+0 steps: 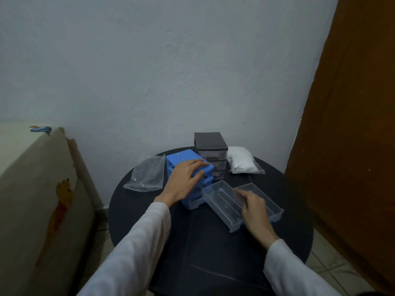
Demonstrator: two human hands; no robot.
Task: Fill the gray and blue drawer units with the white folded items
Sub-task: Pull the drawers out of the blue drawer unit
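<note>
On a round dark tabletop (149, 210), the left hand (183, 180) rests flat, fingers straight, on the blue drawer unit (181, 159) near the middle. The right hand (255, 210) pinches a clear drawer (222, 201) just right of it. The gray drawer unit (210, 146) and bagged white folded items (241, 161) sit at the far edge.

Open dark tabletop (205, 248) along the near edge, between the two sleeves, giving free passage toward the middle. Blocked further in by the blue drawer unit (181, 162) under the left hand (183, 180), two clear drawers (222, 201) side by side under the right hand (254, 207), and the gray drawer unit (210, 146) at the back. Flanked by an empty clear bag (147, 175) on the left and a bag of white items (242, 163) on the right, wall (171, 71) close behind.
</note>
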